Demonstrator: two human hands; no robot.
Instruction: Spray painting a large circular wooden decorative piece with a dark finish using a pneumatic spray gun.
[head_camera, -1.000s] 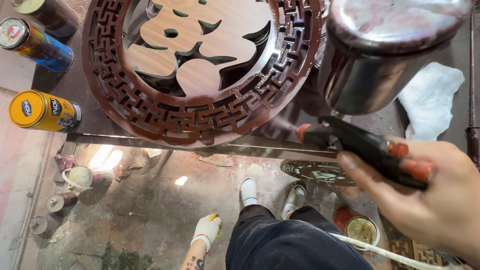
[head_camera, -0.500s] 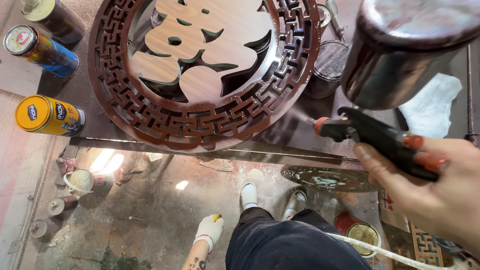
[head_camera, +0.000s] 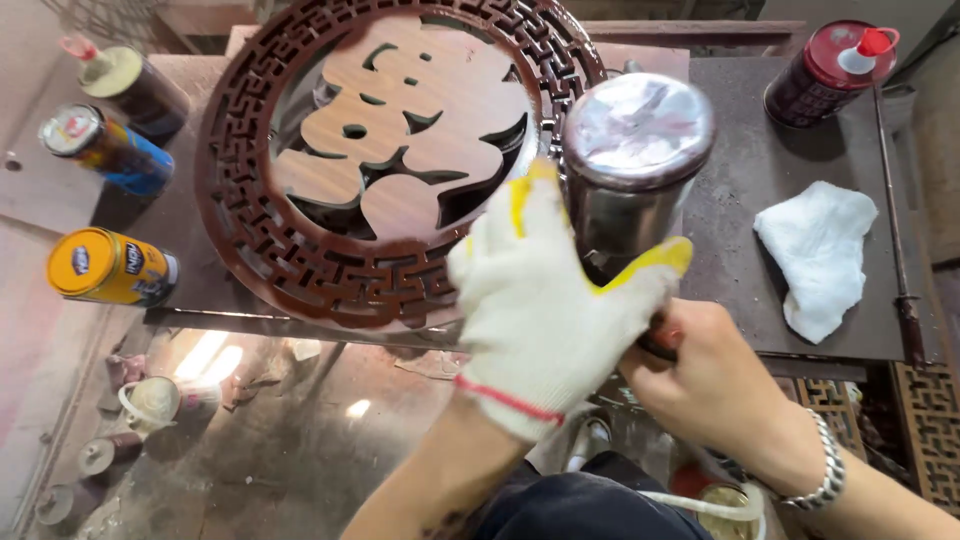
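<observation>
**Gloved hand joining the spray gun**

The left hand, in a white glove with yellow fingertips, is now wrapping around the lower part of the metal cup of the spray gun; a second ago it was hanging down by the leg, well away from the work. The right hand, bare and wearing a silver bracelet, is still closing around the gun's handle, which is mostly hidden behind the glove. Both hands are therefore gripping the same tool, apparently steadying or adjusting it rather than spraying. The gun is sitting at the near edge of the table, just beside the round carved wooden panel. A white rag is lying to the right, spray cans to the left.
</observation>
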